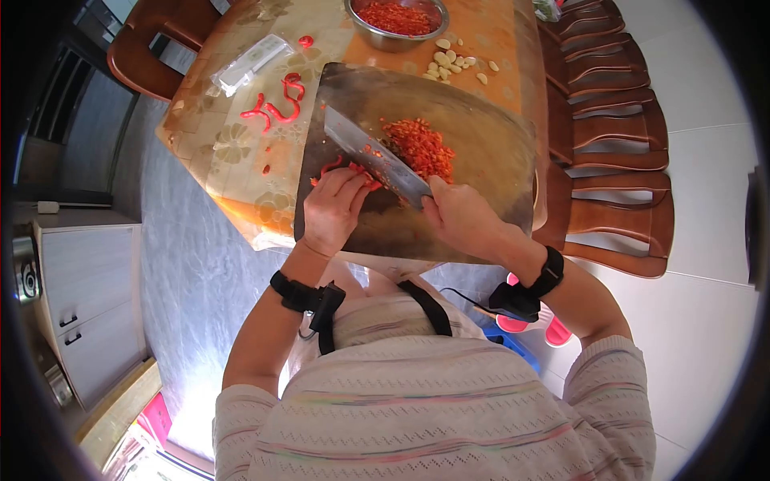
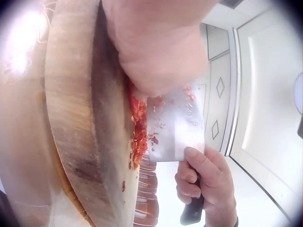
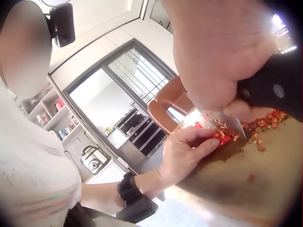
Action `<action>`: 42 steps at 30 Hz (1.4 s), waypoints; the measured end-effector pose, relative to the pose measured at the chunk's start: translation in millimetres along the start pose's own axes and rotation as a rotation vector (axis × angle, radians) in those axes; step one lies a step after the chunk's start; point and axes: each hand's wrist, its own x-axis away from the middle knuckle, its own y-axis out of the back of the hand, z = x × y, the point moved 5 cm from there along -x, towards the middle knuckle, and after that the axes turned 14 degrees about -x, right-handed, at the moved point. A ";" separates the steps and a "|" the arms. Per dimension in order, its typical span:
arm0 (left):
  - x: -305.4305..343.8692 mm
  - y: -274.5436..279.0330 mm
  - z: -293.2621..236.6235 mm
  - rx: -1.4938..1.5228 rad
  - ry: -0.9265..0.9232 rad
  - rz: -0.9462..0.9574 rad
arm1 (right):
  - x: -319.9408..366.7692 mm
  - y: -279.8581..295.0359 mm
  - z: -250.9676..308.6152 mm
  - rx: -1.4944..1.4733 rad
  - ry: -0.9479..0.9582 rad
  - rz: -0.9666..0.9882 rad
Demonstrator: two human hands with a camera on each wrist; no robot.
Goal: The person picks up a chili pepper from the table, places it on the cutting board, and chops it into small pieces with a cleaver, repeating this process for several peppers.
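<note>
In the head view a thick round-edged wooden cutting board (image 1: 481, 164) lies on the table. My left hand (image 1: 330, 212) holds red chili peppers (image 1: 329, 166) against the board at its left part, fingertips bent over them beside the blade. My right hand (image 1: 469, 218) grips a cleaver (image 1: 370, 151) by its black handle (image 2: 191, 213). The broad blade stands tilted next to the left fingertips, with chili bits stuck to its face. A heap of chopped chili (image 1: 421, 146) lies on the far side of the blade. In the right wrist view, left thumb and fingers pinch the chilies (image 3: 222, 139).
Behind the board stand a metal bowl (image 1: 377, 37) of chopped chili and loose garlic cloves (image 1: 451, 59). Whole red chilies (image 1: 290, 100) and a clear plastic package (image 1: 255, 62) lie on the patterned tablecloth at left. Brown chairs (image 1: 618, 204) line the right side.
</note>
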 end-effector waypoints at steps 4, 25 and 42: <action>-0.2 -0.7 2.5 0.020 0.001 0.001 | -4.7 -8.3 -0.2 0.015 0.036 0.029; -2.3 0.6 -0.7 0.008 -0.034 -0.034 | 7.2 -1.3 10.4 0.108 -0.027 0.090; -0.5 -1.6 0.8 -0.003 -0.018 -0.033 | 1.3 -2.4 1.5 0.045 -0.016 0.078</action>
